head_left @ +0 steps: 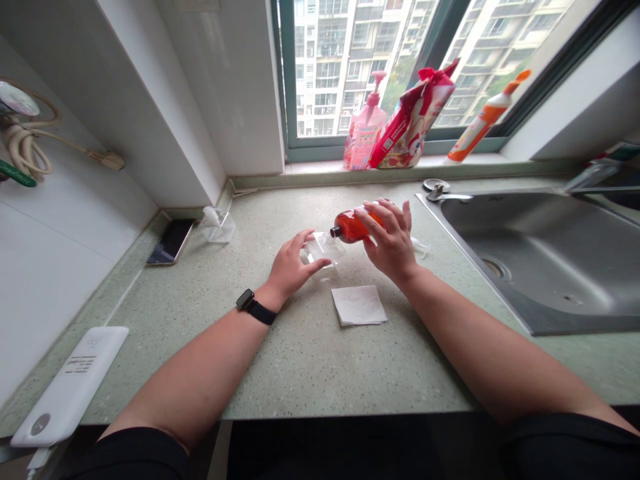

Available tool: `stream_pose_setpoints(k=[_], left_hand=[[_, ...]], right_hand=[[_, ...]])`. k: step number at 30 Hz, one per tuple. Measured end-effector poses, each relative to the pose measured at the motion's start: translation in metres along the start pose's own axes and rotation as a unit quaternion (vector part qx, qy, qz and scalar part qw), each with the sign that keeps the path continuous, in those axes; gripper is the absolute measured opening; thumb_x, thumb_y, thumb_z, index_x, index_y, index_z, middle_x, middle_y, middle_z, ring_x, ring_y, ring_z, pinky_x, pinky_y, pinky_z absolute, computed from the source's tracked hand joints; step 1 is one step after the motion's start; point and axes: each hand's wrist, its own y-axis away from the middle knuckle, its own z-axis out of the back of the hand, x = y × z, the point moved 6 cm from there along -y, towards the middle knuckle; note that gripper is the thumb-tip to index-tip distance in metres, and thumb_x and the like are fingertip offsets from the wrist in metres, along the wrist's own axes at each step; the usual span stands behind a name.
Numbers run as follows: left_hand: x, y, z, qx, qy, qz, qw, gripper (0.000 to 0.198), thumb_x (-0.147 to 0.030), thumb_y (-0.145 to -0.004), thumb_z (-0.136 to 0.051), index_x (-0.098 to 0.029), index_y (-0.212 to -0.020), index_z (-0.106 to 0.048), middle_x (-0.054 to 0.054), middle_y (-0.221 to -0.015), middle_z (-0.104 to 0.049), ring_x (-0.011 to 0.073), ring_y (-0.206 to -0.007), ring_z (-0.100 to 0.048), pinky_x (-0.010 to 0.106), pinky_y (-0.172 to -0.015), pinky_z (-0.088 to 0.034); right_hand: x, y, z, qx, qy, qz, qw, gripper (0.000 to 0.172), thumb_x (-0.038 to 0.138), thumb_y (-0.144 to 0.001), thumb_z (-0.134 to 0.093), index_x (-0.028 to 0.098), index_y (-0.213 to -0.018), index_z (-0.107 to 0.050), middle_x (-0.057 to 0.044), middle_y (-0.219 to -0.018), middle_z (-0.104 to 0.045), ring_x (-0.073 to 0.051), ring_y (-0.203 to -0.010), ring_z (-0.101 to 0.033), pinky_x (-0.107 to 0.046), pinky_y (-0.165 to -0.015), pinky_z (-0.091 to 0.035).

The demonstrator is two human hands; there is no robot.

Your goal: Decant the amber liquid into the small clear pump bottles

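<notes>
My right hand is wrapped round a small bottle of orange-red liquid, tipped on its side with its dark neck pointing left. The neck meets the rim of a small clear glass cup that stands on the speckled green counter. My left hand, with a black watch on the wrist, curls round the cup from the left. A folded white paper napkin lies flat on the counter just in front of both hands.
A steel sink fills the right side. On the windowsill stand a pink pump bottle, a red bag and an orange-and-white bottle. A phone, a clear plastic piece and a white power bank lie to the left.
</notes>
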Motion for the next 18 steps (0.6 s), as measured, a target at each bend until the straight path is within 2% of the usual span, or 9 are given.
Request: stream_pose_setpoints(k=[9,18], left_hand=[[0.0003,0.0000,-0.0003,-0.002,0.006,-0.003,1.000,0.082,-0.071,-0.086,-0.079,-0.026,-0.149,-0.053,0.013,-0.137,-0.073,0.0304,-0.119,-0.073,0.052,-0.106,-0.059],[0.0001,-0.0001,-0.0002,-0.002,0.003,0.000,1.000,0.083,-0.070,-0.085,-0.080,-0.025,-0.150,-0.053,0.013,-0.136,-0.073,0.0303,-0.120,-0.073,0.052,-0.107,-0.059]], right_hand=[[0.0013,-0.0001,0.0007,-0.010,0.012,0.013,1.000,0.085,0.008,-0.095,-0.061,0.047,-0.166,-0.034,-0.004,-0.152,-0.061,-0.034,-0.149,-0.050,-0.073,-0.132,-0.023],[-0.0023,0.0008,-0.0025,0.006,0.003,0.000,1.000,0.089,0.009,-0.095,-0.061,0.050,-0.168,-0.029,-0.002,-0.157,-0.059,-0.036,-0.151,-0.048,-0.074,-0.132,-0.021]])
